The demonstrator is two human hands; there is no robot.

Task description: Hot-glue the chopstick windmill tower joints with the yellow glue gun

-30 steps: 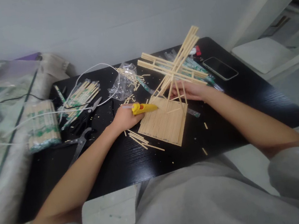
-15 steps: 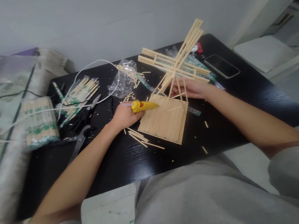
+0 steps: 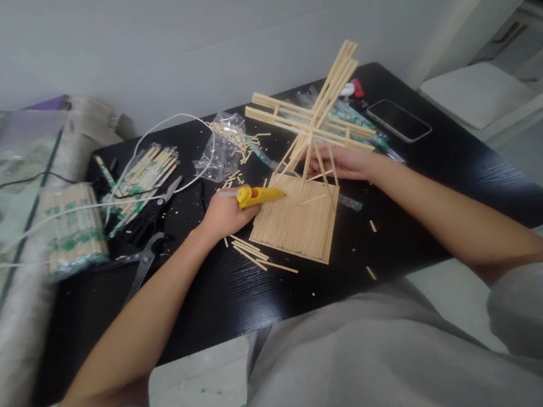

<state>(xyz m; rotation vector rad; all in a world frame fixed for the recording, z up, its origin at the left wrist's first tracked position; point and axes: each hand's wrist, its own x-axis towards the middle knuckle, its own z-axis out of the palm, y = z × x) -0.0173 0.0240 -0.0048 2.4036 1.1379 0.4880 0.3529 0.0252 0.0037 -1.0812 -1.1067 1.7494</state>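
My left hand (image 3: 225, 215) is closed around a yellow glue gun (image 3: 256, 196), its nozzle pointing right over a flat square base of wooden sticks (image 3: 299, 221) on the black table (image 3: 213, 292). My right hand (image 3: 346, 160) rests at the far edge of that base, fingers closed on the thin upright sticks that carry a crossed windmill of sticks (image 3: 313, 120) above it.
Loose stick offcuts (image 3: 259, 256) lie beside the base. Scissors (image 3: 150, 254), wrapped chopstick bundles (image 3: 143, 174), a plastic bag (image 3: 223, 146) and a white cable (image 3: 160, 128) sit to the left. A phone (image 3: 398, 119) lies at the back right. More stick packs (image 3: 73, 231) are on the left shelf.
Only the view shifts slightly; both hands, the glue gun and the stick structure stay in place.
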